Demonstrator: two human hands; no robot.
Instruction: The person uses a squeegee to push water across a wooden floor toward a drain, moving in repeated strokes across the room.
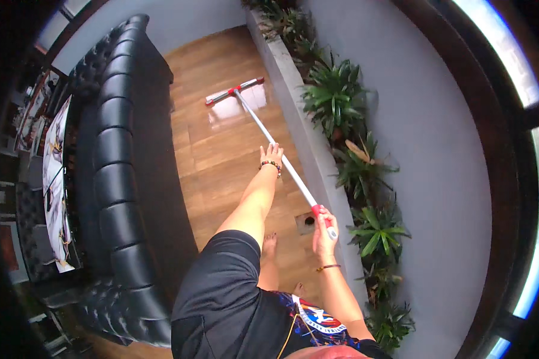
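A floor squeegee [259, 122] with a white pole, a red grip and a wide grey-and-red head [235, 91] reaches away from me over the wood-look floor. Its head rests on the floor, tilted across the passage, where the boards shine brightly. Partway down the pole my left hand [271, 157], with a beaded bracelet at the wrist, is closed round it; part of the grip is hidden. Nearer to me, my right hand [324, 234] wraps the red grip at the pole's end.
A black tufted leather sofa [117, 149] runs along the left. On the right, a low concrete planter wall [293, 102] holds several green plants [335, 93] before a grey wall [425, 149]. A square floor drain [306, 223] lies beside my right hand; my bare foot [270, 244] is nearby.
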